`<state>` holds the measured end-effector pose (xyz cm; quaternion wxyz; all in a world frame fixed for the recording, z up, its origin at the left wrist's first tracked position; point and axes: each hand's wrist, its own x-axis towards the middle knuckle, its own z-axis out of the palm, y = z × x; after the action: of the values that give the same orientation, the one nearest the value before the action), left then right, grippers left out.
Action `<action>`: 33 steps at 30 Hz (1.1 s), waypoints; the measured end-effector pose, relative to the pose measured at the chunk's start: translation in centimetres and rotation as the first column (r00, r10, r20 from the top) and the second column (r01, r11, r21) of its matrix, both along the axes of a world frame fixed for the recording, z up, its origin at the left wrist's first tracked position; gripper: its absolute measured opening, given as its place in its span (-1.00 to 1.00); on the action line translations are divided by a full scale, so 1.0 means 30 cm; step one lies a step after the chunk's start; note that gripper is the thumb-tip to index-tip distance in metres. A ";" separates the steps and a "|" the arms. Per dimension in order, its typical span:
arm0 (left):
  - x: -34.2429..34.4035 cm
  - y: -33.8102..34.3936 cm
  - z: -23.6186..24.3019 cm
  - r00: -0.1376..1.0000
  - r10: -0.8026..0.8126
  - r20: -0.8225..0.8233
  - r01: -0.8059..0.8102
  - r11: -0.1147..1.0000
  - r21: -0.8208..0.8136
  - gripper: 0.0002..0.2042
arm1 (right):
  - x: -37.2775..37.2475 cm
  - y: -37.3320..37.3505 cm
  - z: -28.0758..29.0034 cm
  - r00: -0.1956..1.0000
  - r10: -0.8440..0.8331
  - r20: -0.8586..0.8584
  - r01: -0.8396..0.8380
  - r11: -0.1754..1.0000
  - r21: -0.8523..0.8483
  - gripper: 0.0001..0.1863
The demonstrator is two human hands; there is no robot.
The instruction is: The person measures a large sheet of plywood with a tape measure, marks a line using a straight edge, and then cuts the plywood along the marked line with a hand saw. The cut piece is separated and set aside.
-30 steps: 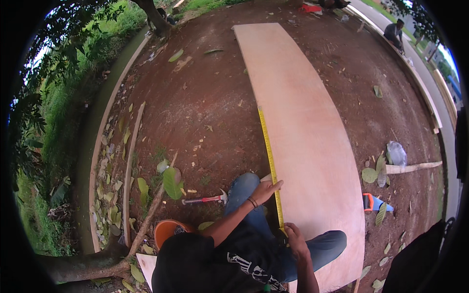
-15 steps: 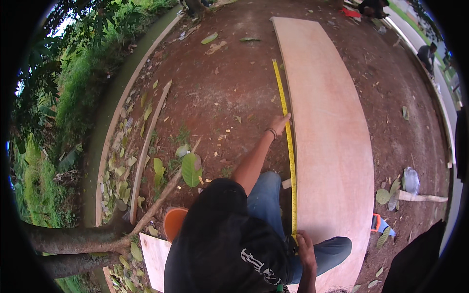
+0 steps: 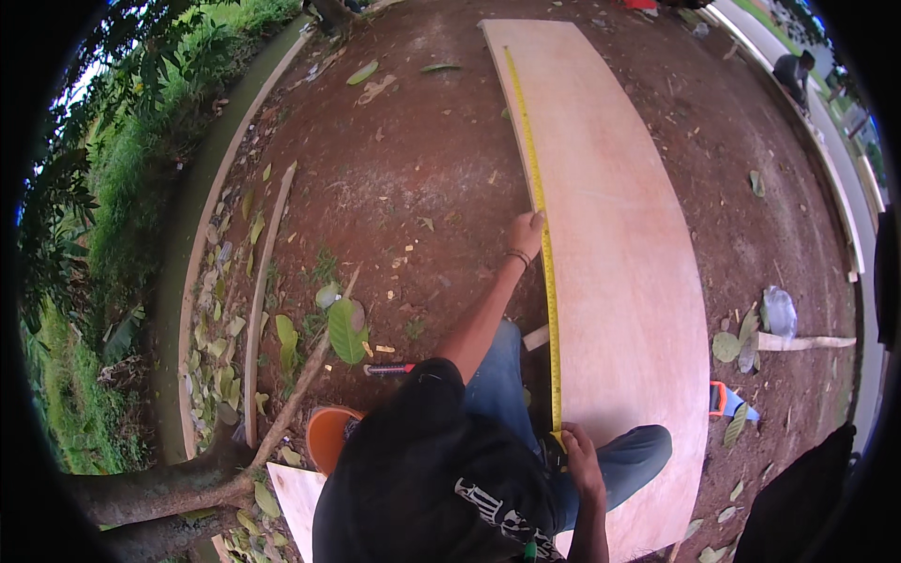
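A long pale plywood board point(image 3: 619, 263) runs away from me on the dirt, my bent leg over its near part. A yellow tape measure point(image 3: 554, 338) is pulled out along its left edge, nearly to the far end. My left hand point(image 3: 527, 233) grips the blade about halfway along, at the board's edge. My right hand point(image 3: 578, 448) holds the dark case point(image 3: 556, 452) at the near end, partly hidden by my fingers and leg. Left of my knee, a red-handled hammer point(image 3: 385, 368) lies partly hidden behind my arm.
An orange bucket point(image 3: 324, 436), plywood offcut point(image 3: 286, 497), branch point(image 3: 300, 403) and timber strip point(image 3: 267, 291) lie left, near a ditch point(image 3: 169, 310). An orange-handled saw point(image 3: 727, 403) and plastic bag point(image 3: 779, 310) lie right. A crouching person point(image 3: 793, 75) works by the path at upper right.
The tape blade reaches much farther forward. It swung off the board's left edge, then came back onto it. My left hand has moved forward along it; my right hand stays at the case.
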<state>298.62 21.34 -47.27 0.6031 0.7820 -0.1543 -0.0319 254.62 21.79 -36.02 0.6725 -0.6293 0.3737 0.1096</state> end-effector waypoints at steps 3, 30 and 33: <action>0.079 0.003 0.011 0.993 -0.035 -0.108 0.042 0.997 0.057 -0.47 | -0.016 0.017 -0.015 0.998 -0.037 0.051 0.040 0.997 -0.066 -0.70; -0.191 0.050 -0.088 0.563 -0.431 -0.705 0.304 0.901 -0.308 -0.54 | 0.217 -0.156 -0.227 0.996 0.003 0.087 0.020 0.967 -0.254 -0.63; -0.224 0.247 -0.357 0.966 -0.156 -0.208 0.177 0.980 0.086 -0.52 | 0.465 -0.151 -0.225 0.998 -0.033 0.052 0.034 0.999 -0.023 -0.64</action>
<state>291.91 28.74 -57.99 0.5693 0.7893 -0.1559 -0.1692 268.58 17.24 -42.76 0.6760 -0.6336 0.3681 0.0777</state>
